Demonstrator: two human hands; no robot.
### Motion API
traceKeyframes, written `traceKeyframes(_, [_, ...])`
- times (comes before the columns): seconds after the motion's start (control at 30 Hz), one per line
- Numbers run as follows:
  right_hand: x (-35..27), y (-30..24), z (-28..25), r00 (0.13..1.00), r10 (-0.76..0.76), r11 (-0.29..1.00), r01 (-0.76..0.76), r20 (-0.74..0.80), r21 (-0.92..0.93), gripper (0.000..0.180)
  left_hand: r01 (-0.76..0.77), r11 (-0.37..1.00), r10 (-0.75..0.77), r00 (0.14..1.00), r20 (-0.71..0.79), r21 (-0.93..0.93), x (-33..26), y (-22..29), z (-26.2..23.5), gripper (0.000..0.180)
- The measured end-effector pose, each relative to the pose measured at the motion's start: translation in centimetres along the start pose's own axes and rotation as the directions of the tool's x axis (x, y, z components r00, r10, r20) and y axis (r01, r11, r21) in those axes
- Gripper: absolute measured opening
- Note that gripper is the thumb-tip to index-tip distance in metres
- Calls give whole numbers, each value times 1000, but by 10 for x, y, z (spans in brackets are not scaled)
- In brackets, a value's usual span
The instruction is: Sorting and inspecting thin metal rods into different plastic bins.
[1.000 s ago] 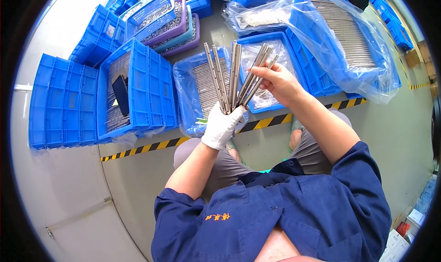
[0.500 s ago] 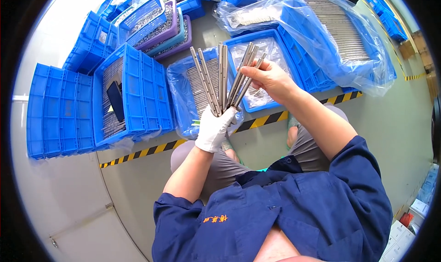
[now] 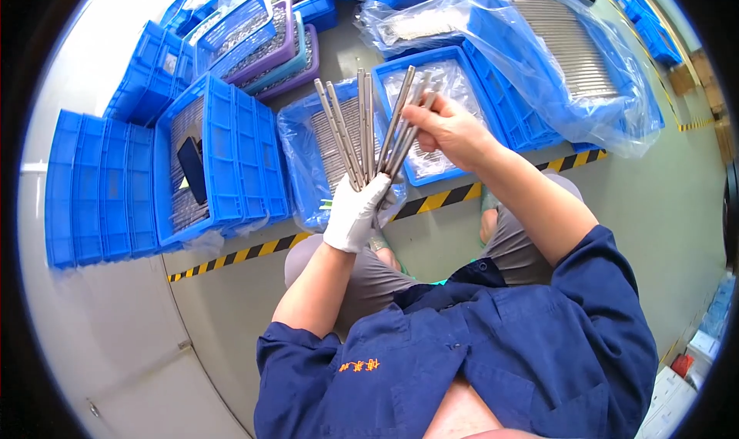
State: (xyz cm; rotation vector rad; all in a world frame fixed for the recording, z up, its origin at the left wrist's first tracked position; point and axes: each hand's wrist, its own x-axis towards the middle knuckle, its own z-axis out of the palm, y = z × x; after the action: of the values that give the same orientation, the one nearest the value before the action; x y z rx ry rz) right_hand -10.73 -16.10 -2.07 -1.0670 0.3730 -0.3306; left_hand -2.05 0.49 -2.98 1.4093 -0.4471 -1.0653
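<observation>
My left hand (image 3: 356,214), in a white glove, is closed round the lower ends of several thin metal rods (image 3: 365,123), which fan out upward. Bare, my right hand (image 3: 454,133) pinches the upper part of the rods on the fan's right side; those rods are blurred there. Small holes or marks show along some rods. Beneath the fan stands a blue crate lined with clear plastic, holding a layer of similar rods (image 3: 331,148). To its right, another blue crate (image 3: 426,183) has clear plastic film inside.
Stacked blue crates (image 3: 246,158) stand at the left, one holding rods and a dark flat object (image 3: 192,169). Baskets of small metal parts (image 3: 265,58) are behind. A plastic-draped crate of rods (image 3: 566,46) is far right. Black-and-yellow tape (image 3: 439,202) crosses the floor.
The rods on the right of the fan have spread apart, with one now standing separate from those at my right fingers. My left hand has shifted slightly left.
</observation>
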Motion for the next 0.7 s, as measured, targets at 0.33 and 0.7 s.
traceKeyframes(0.33, [-29,-30,20,559,-685,-72,587,468,-806,20,180,871,-103,977,187,-457,11,-1,-7,11])
traceKeyframes(0.7, [-84,25,36,624,-365,-184,679,691,-711,40,437,735,-128,840,527,-518,-10,-16,5,21])
